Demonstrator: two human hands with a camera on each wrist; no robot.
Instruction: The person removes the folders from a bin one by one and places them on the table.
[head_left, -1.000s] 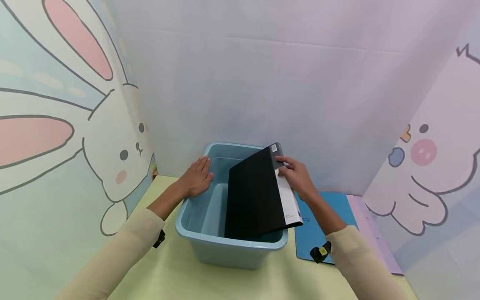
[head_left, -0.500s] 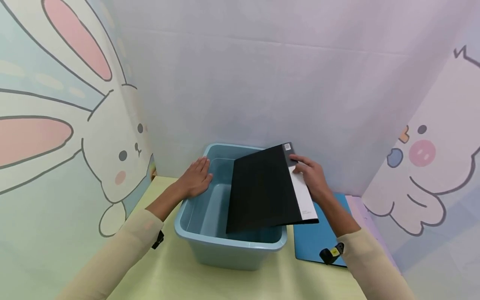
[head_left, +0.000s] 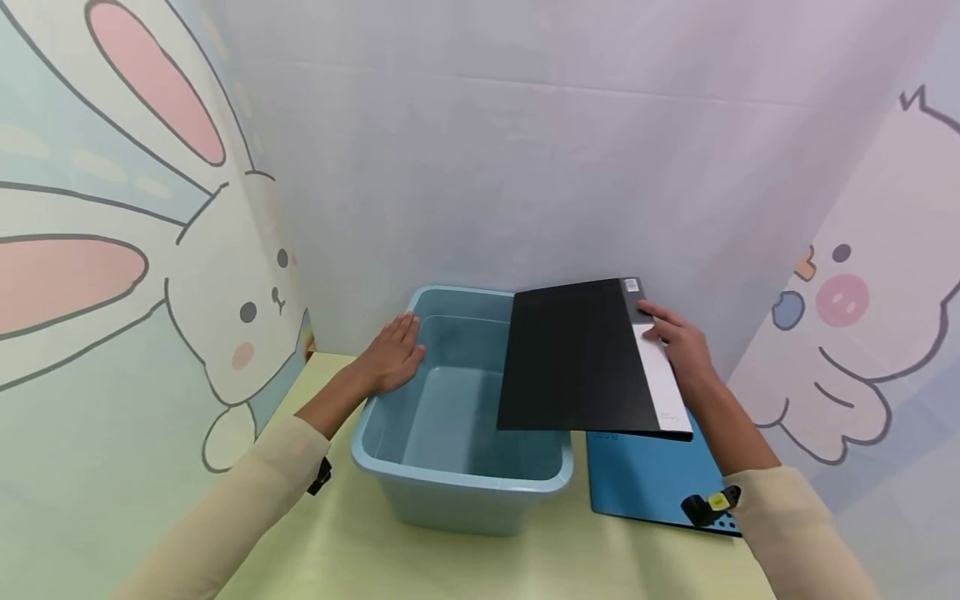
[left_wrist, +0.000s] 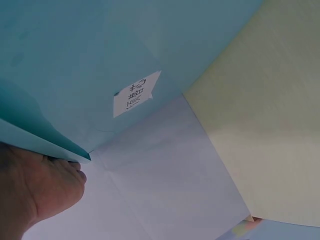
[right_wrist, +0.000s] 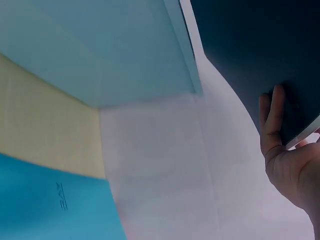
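A black file folder [head_left: 577,358] with a white spine label is held up over the right side of a light blue plastic tub [head_left: 465,482]. My right hand [head_left: 678,346] grips it by the spine; in the right wrist view, fingers [right_wrist: 275,110] of that hand lie against its underside. The folder hides part of the tub's right rim. On the tub's left rim rests my left hand [head_left: 390,354], fingers extended. From below, the left wrist view shows this hand [left_wrist: 45,185] at the rim.
A blue folder [head_left: 645,471] lies on the yellow-green table [head_left: 420,567] right of the tub, partly under the black folder and right arm. A handwritten white label [left_wrist: 136,95] is stuck on the tub's outer side. Cartoon-printed cloth walls [head_left: 525,183] enclose the table.
My right hand has lifted the black folder out of the tub and carried it right, turning it flatter. More of the tub's inside shows. My left hand has stayed on the rim.
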